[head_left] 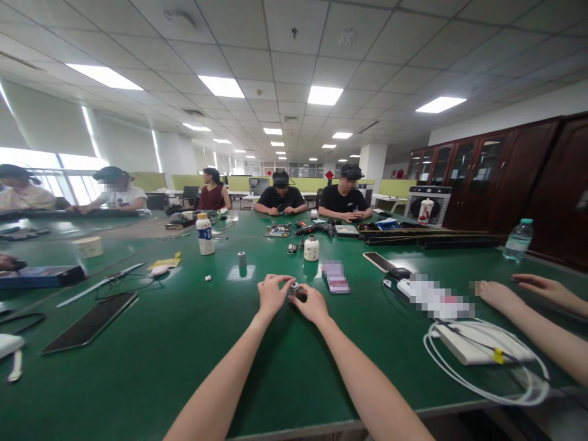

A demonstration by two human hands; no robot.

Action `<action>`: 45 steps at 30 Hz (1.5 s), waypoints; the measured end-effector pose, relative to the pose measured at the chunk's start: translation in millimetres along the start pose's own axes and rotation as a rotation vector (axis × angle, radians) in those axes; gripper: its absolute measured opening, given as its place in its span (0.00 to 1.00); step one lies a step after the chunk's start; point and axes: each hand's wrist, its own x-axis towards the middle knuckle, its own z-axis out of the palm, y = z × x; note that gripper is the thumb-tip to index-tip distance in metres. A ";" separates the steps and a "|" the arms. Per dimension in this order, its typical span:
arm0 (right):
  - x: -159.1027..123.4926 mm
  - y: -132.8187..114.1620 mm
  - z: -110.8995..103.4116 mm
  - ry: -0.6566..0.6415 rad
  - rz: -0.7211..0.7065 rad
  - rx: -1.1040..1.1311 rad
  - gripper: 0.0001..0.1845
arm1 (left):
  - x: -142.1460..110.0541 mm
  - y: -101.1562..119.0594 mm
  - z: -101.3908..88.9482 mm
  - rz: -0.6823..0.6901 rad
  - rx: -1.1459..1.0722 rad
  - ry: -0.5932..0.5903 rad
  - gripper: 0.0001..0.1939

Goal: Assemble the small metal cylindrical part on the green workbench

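Observation:
Both my arms reach out over a large green table (193,343). My left hand (272,294) and my right hand (312,303) meet around a small grey cylinder (294,288) that rests on the table between them. The fingers of both hands are curled and pinch it from either side. A second small grey cylinder (242,259) stands upright a little beyond my left hand. A small white jar (311,248) sits farther back, and a stack of pinkish cards (335,276) lies to the right of my right hand.
A white bottle (204,234), a dark tablet (92,321) and a phone (379,261) lie on the table. A white box with a coiled cable (487,349) sits at right, by another person's arms (542,318). Several people sit at the far side.

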 end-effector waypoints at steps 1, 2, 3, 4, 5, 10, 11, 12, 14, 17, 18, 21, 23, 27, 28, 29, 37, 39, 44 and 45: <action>-0.2 0.2 -0.1 -0.002 -0.002 -0.004 0.20 | -1.9 4.7 4.1 0.002 -0.013 -0.024 0.10; -0.3 0.3 -0.3 -0.003 -0.005 -0.011 0.20 | -3.7 7.7 7.1 0.003 -0.020 -0.037 0.10; -0.3 0.3 -0.6 -0.005 -0.007 -0.018 0.20 | -5.3 9.1 9.0 0.003 -0.022 -0.043 0.11; -0.3 0.4 -0.9 -0.008 -0.009 -0.024 0.20 | -6.5 9.4 10.0 0.002 -0.019 -0.043 0.11; -0.2 0.4 -1.2 -0.011 -0.011 -0.027 0.20 | -7.3 8.9 10.2 0.001 -0.013 -0.041 0.11; 0.1 0.2 -1.6 -0.017 -0.013 -0.007 0.19 | -7.0 4.0 8.7 0.014 -0.028 -0.042 0.12; -0.1 0.0 -1.7 -0.016 -0.010 0.000 0.19 | -6.8 3.1 8.7 0.018 -0.046 -0.052 0.12; -0.4 -0.2 -1.8 -0.016 -0.006 0.005 0.20 | -6.9 2.2 8.9 0.019 -0.062 -0.063 0.13; -0.8 -0.8 -1.9 -0.025 0.001 0.017 0.20 | -7.9 0.2 9.9 0.013 -0.080 -0.087 0.14; -0.8 -1.4 -1.5 -0.028 0.001 0.073 0.22 | -11.7 -3.4 13.3 0.010 -0.091 -0.122 0.18; -0.4 -1.7 -1.3 -0.017 0.001 0.105 0.24 | -13.3 -4.7 14.7 -0.001 -0.096 -0.133 0.22; 1.7 -3.3 -1.0 0.012 -0.028 0.176 0.31 | -17.1 -8.2 17.9 -0.077 -0.111 -0.151 0.34; 3.8 -5.8 -2.3 0.010 -0.068 0.185 0.30 | -18.2 -9.7 18.2 -0.115 -0.110 -0.156 0.34; 7.8 -13.0 -8.6 0.042 -0.080 0.151 0.19 | -18.4 -10.5 14.8 -0.093 -0.074 -0.179 0.23; 8.4 -14.7 -10.3 0.051 -0.074 0.130 0.17 | -18.5 -10.6 13.8 -0.077 -0.073 -0.185 0.20; 8.9 -16.2 -11.8 0.057 -0.068 0.108 0.15 | -18.5 -10.7 13.0 -0.061 -0.079 -0.188 0.19; 24.6 -18.6 -17.8 0.130 -0.013 0.083 0.11 | -18.7 -13.8 13.6 -0.020 -0.116 -0.167 0.19; 30.9 -12.0 -28.6 0.152 0.016 0.179 0.14 | -18.7 -14.8 14.2 -0.021 -0.109 -0.160 0.19; 28.8 24.1 -75.8 -0.225 0.125 0.298 0.15 | -18.7 -16.7 15.6 -0.042 -0.064 -0.135 0.21; 25.7 31.3 -84.3 -0.312 0.161 0.261 0.14 | -18.7 -17.1 16.0 -0.048 -0.057 -0.130 0.21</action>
